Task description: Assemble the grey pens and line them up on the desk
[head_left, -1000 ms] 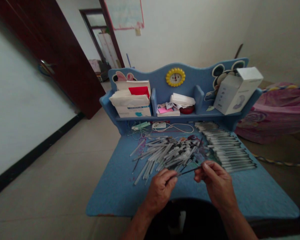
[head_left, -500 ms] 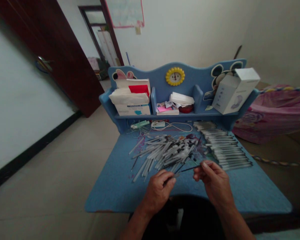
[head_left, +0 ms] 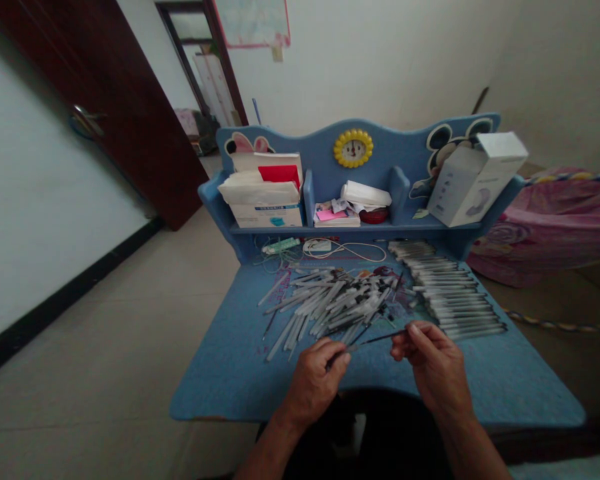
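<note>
- The person's left hand (head_left: 316,377), over the near part of a blue surface (head_left: 215,380), has its grip closed, thumb against curled fingers, on a small greyish piece (head_left: 351,349) too blurred to identify
- The right hand (head_left: 437,367), well apart from the left, pinches the end of a thin dark rod (head_left: 384,336) between thumb and fingers, its grip narrowed to the rod's thickness
- The rod slants down from the right hand toward the left, its far end just beside the greyish piece; whether they touch cannot be told
- Beyond the hands, a loose pile of pale, slender tubes (head_left: 325,303), some with dark ends, lies across the middle of the surface, pointing many ways
- Right of the pile, a row of similar pens (head_left: 463,300) lies side by side, running back toward the shelf (head_left: 360,233)
- Behind the pile lies a looped white cord (head_left: 365,258)
- On the shelf, a box with a red item in it stands at the left, and an opened white box (head_left: 467,190) leans at the right, with a yellow flower-shaped clock (head_left: 353,148) on the panel between
</note>
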`<action>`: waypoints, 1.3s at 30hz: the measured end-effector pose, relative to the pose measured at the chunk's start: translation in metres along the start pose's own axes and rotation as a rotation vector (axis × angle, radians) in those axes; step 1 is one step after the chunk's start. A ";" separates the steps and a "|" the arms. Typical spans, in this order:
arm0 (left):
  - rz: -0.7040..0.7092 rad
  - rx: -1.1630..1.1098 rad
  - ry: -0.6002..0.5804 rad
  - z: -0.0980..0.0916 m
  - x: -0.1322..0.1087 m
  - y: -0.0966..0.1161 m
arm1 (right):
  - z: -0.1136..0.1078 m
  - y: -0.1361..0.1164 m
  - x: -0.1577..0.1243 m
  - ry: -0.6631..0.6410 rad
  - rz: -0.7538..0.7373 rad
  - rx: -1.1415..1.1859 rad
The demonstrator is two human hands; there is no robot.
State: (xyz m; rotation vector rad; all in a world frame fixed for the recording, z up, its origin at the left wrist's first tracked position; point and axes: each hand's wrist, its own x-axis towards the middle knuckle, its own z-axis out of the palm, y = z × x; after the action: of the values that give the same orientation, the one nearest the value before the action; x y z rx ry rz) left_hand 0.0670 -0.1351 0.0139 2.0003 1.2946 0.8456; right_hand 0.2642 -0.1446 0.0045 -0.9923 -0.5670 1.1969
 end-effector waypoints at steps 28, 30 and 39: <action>-0.109 -0.188 -0.178 0.003 -0.002 0.015 | 0.010 0.018 -0.024 -0.289 0.179 -0.281; -0.140 -0.261 -0.162 0.005 -0.004 0.013 | 0.009 0.018 -0.025 -0.323 0.186 -0.324; -0.392 -0.797 -0.045 0.015 -0.013 -0.001 | -0.017 0.023 -0.002 -0.193 0.063 -0.631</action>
State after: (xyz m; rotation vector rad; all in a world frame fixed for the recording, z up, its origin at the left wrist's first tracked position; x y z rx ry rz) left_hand 0.0738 -0.1495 0.0016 1.0949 1.0384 0.9196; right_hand 0.2655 -0.1508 -0.0234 -1.4365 -1.1160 1.2006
